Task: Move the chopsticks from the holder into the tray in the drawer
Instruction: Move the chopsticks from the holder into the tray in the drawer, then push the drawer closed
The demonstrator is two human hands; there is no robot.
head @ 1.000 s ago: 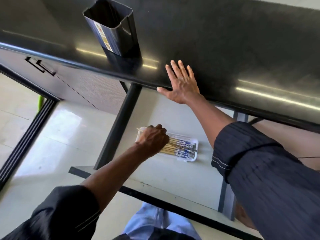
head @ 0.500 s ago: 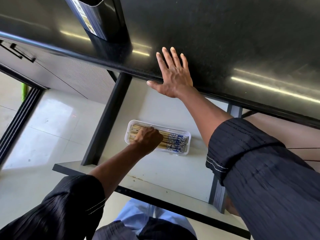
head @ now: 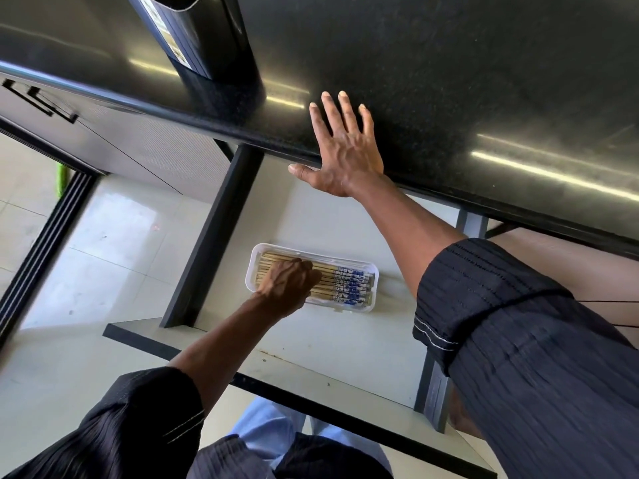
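A clear rectangular tray (head: pixel 375 296) lies on the pale floor of the open drawer (head: pixel 349 350). Several wooden chopsticks (head: pixel 347 283) with blue-patterned ends lie side by side in it, patterned ends to the right. My left hand (head: pixel 288 283) rests on the left half of the bundle, fingers curled down over the sticks. The black chopstick holder (head: pixel 204 39) stands on the black countertop (head: pixel 484 81) at the top left; its opening is cut off by the frame. My right hand (head: pixel 345 153) lies flat on the counter's front edge, fingers spread.
The drawer has dark side rails and a dark front edge (head: pixel 276 385) close to my body. A grey cabinet door with a black handle (head: pixel 38 102) is at the left, above pale floor tiles. The countertop overhangs the drawer's back part.
My left hand has lowered the chopsticks into the tray and moved slightly right along them. The view has tilted, so the holder has slid up out of frame. My right hand stays put.
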